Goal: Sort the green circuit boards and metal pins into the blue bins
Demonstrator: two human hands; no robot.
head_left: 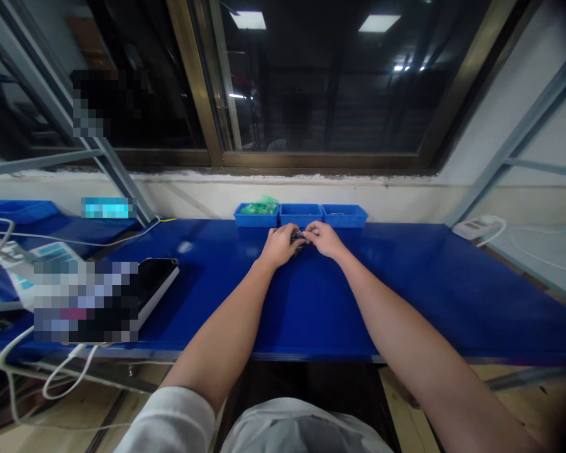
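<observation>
Out over the far part of the blue table, my left hand (pixel 279 246) is closed around a small bunch of thin, dark and shiny pieces (pixel 298 237). Their exact kind is too small to make out. From the right, the fingertips of my right hand (pixel 324 238) pinch at the same bunch, close to the left fingers. Just behind the hands stand a left blue bin (pixel 256 220) with a green plastic bag (pixel 260 206) in it, a middle blue bin (pixel 300 220) and a right blue bin (pixel 344 221). Small pieces lie in the right bin.
The blue tabletop (pixel 311 308) runs up to a wall under a window. At left lie a phone-like device (pixel 156 272), partly blurred, and white cables (pixel 70 377). A white power strip (pixel 477 226) sits at the right edge beside a metal frame post (pixel 500 160).
</observation>
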